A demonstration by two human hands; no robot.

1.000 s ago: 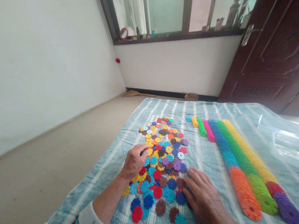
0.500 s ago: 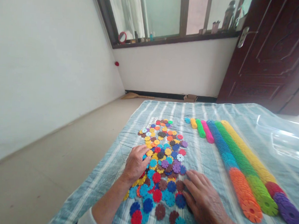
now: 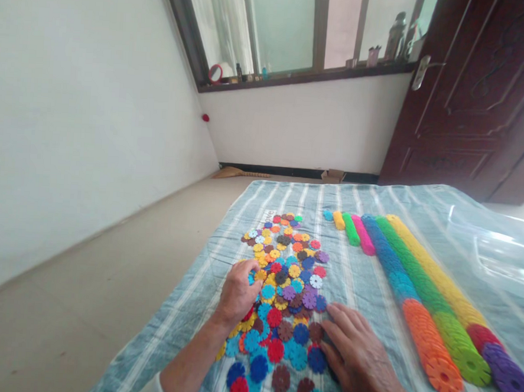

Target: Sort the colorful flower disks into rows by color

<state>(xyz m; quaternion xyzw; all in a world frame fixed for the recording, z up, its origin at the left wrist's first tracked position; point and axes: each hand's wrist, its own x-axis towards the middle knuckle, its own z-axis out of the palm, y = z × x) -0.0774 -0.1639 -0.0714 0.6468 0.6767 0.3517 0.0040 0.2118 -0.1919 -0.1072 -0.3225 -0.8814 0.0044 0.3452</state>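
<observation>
Many notched plastic discs (image 3: 275, 350) in mixed colours lie loose on the striped cloth in front of me. At the pile's left edge, my left hand (image 3: 239, 292) has its fingers curled down among the discs. A light-blue disc (image 3: 251, 277) shows between its thumb and forefinger; whether it is gripped is hidden. On the right of the pile, my right hand (image 3: 361, 350) lies low with its fingers stretched out, its fingertips beside a brown disc (image 3: 316, 332) and a dark-blue disc (image 3: 317, 360). It holds nothing that I can see.
Rows of discs sorted by colour run along the right, including an orange row (image 3: 434, 348), a green row (image 3: 421, 277) and a yellow row (image 3: 435, 271). A clear plastic container (image 3: 502, 252) is at the far right of the striped cloth (image 3: 184, 309).
My left hand's fingers have curled in more at the pile's left edge. My right hand has barely moved. The view has shifted slightly.
</observation>
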